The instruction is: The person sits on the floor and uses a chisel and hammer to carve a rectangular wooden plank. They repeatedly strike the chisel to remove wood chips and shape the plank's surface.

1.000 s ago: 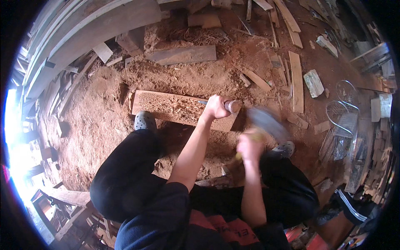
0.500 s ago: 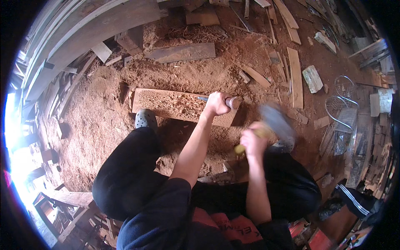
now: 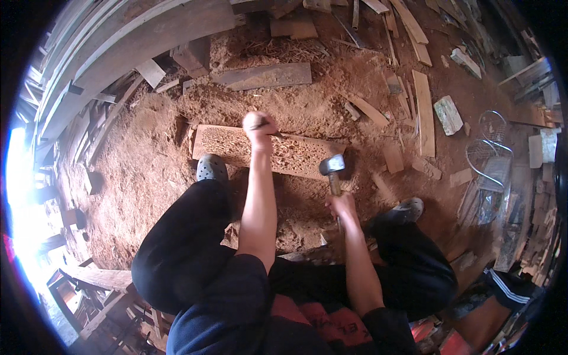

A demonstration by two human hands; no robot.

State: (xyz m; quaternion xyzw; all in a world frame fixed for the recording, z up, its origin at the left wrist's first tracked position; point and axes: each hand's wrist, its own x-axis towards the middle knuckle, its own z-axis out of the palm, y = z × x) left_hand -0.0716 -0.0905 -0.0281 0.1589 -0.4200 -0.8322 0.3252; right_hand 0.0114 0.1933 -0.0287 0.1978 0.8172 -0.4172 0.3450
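A long wooden board (image 3: 222, 137) lies on the dirt in front of me, its upper face covered in rough gouged marks and chips. Over its far edge, left of the middle, my left hand (image 3: 258, 127) is closed around a chisel (image 3: 277, 134); most of the tool is hidden by the fist and blurred. My right hand (image 3: 343, 207) grips the handle of a hammer (image 3: 332, 165). Its blocky metal head hangs near the board's right end, apart from my left hand. Whether the hammer head touches the board I cannot tell.
My left shoe (image 3: 211, 168) is against the board's near edge; my right shoe (image 3: 408, 210) is farther right. A dark plank (image 3: 263, 77) lies beyond. Loose boards (image 3: 423, 112), a pale block (image 3: 448, 115) and a wire rack (image 3: 488, 160) lie right. Stacked planks (image 3: 148, 38) stand far left.
My left hand has moved left along the board with the chisel, and its wrist has turned. My right hand has brought the hammer leftward, and it is no longer smeared by motion.
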